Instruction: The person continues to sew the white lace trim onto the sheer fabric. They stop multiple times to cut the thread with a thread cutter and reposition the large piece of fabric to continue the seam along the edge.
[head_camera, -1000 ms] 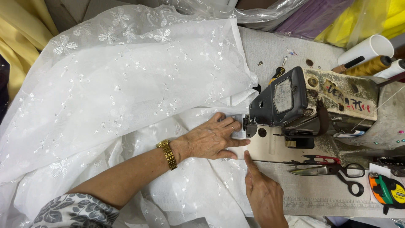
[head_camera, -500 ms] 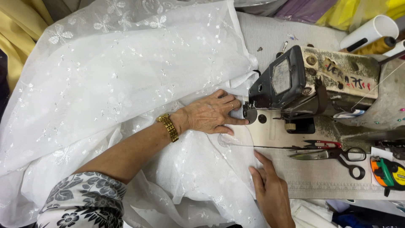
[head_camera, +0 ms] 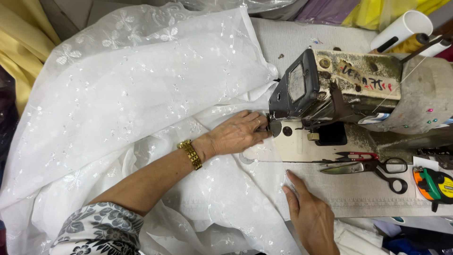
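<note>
Left hand: your left hand (head_camera: 238, 134) lies flat, fingers spread, pressing the sheer white embroidered fabric (head_camera: 141, 94) at the needle of the worn grey sewing machine (head_camera: 358, 89).
Right hand: your right hand (head_camera: 309, 217) rests open on the fabric edge, on the desk (head_camera: 358, 189).
Nearby: black-handled scissors (head_camera: 373, 167) just beside the machine.

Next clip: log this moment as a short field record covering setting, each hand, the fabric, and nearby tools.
Setting: sewing machine on a work table, seen from above
Left hand: flat on the white fabric, fingertips right by the presser foot
Right hand: resting on the fabric edge at the table's near side
Fabric: sheer white, embroidered, piled to the left of the machine
Wrist: gold watch on the left arm
Tools: scissors and tape measure to the right
</note>
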